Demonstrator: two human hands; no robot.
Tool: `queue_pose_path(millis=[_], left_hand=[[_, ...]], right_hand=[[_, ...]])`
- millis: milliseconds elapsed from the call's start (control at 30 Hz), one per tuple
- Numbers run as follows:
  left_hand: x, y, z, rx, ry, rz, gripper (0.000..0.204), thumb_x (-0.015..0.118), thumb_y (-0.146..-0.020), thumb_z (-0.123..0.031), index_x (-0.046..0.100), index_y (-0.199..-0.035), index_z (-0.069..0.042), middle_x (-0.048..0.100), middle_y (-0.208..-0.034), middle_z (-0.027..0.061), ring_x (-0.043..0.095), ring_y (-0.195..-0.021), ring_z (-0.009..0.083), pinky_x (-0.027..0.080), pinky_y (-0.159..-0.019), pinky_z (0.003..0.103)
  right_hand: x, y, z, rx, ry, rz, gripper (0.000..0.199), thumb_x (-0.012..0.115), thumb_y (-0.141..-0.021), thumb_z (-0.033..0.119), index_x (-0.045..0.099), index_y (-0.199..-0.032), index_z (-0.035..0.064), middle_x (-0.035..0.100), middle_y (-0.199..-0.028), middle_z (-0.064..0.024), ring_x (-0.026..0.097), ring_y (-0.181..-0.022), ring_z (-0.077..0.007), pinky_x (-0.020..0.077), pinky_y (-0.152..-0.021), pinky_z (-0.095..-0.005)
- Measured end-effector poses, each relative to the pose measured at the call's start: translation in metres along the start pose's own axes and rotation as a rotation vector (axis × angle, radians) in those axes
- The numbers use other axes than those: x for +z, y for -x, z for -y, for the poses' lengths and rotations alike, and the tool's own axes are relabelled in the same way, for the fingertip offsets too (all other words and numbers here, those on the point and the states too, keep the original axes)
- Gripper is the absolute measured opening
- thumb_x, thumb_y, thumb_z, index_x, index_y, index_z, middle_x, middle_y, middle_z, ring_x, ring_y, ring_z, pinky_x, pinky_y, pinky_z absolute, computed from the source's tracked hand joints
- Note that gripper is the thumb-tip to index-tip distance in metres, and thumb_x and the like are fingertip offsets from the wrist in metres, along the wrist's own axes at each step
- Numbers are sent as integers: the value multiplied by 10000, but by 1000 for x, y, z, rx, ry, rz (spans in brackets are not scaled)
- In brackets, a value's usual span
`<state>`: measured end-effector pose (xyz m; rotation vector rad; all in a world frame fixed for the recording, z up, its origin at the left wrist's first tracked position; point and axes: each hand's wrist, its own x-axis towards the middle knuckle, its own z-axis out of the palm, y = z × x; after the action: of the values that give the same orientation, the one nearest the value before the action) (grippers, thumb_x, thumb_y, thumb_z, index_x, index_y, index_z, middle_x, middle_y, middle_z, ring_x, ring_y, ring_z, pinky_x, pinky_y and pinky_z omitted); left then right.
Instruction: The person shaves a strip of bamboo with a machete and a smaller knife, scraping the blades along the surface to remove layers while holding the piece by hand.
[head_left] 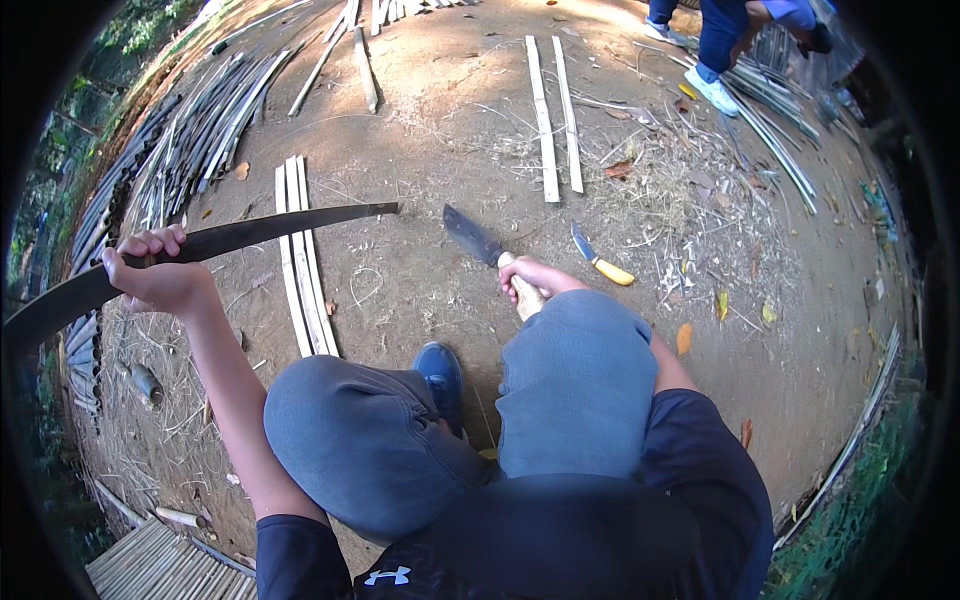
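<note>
My left hand (158,270) is closed around a long dark strip (270,228), which looks like split bamboo. The strip slants across the left side, one end near the middle and the other running off to the left rim. In my right hand (535,278), beside my right knee, is a machete (474,236), gripped by its pale wooden handle. Its broad dark blade points up and left, apart from the strip. On the ground just right of the machete lies a small knife (603,257) with a yellow handle.
Pale bamboo slats (301,250) lie under the dark strip; two more slats (545,120) lie ahead. Dark poles (205,125) are piled at far left. Shavings (670,225) litter the ground right. Another person's legs (718,50) stand at far right. A dark bottle-like object (146,383) lies left.
</note>
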<state>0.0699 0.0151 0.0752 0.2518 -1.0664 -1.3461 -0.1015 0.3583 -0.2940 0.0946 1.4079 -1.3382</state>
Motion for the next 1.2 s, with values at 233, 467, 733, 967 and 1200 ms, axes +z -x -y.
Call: queue_pose_path(millis=[233,467,733,967,1200], left_hand=[[3,-1,-2,29,-17,-41,390,523,-905,-400,410,-655,-122,369,-591,15,345,-498,154,350,-533,329],[19,3,3,64,48,-27,416,540,-920,-414,430,-669,-100,394,-580,34,391,-473,162,375,-499,327],[10,-16,-25,126,97,-156,448,447,-936,-495,398,-663,-143,372,-597,6,319,-491,139,318,-515,313],[12,-17,-12,107,136,-153,489,468,-953,-560,405,-702,-145,370,-621,2,349,-508,143,321,-529,315],[-25,-27,12,30,206,-97,492,468,-956,-571,419,-703,-152,381,-581,-21,353,-496,126,307,-500,299]], right_hand=[[-63,64,-16,23,-66,-207,134,614,-811,155,547,-878,60,567,-704,-25,557,-627,-133,486,-600,-301],[-74,104,6,-261,631,-399,131,638,-761,41,550,-852,5,593,-703,-44,573,-590,-147,462,-550,-323],[54,-12,81,66,449,149,49,580,-767,26,538,-789,14,578,-670,-57,547,-517,-135,513,-480,-306],[47,-95,90,44,103,127,79,585,-794,87,519,-755,70,553,-639,-30,541,-515,-135,531,-520,-326],[-36,-94,99,-178,169,-118,80,598,-784,104,531,-763,64,524,-602,-53,513,-463,-162,474,-448,-337]])
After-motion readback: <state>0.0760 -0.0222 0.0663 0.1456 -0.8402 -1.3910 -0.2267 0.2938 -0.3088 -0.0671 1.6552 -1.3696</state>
